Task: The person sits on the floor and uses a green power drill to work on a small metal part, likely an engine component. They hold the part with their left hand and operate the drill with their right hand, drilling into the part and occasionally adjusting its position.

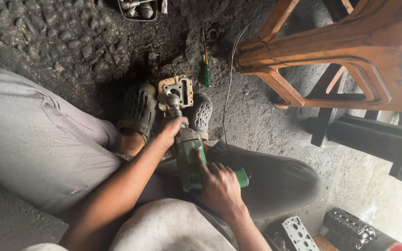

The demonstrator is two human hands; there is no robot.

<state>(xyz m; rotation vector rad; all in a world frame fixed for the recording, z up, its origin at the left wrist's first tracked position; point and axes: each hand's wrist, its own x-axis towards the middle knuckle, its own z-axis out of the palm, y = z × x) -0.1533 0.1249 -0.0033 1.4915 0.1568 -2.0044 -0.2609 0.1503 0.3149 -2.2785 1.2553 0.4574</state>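
The left hand (172,128) wraps the front of a green power tool (189,160); the right hand (219,186) grips its rear handle. The tool's nose meets a metal housing (177,93), apparently braced between two dark shoes (138,109) on the ground. A green screwdriver (206,65) lies nearby, beside an orange stool (331,51).

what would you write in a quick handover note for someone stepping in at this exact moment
Left hand: grips the front neck of the green power tool.
Right hand: holds the tool's body and rear handle.
Tool tip sits on the metal part, which is clamped between both sandalled feet on the floor.
A green-handled screwdriver lies beside the orange stool.
How much is finished cannot be told; the tool is on the part, nothing is set aside.
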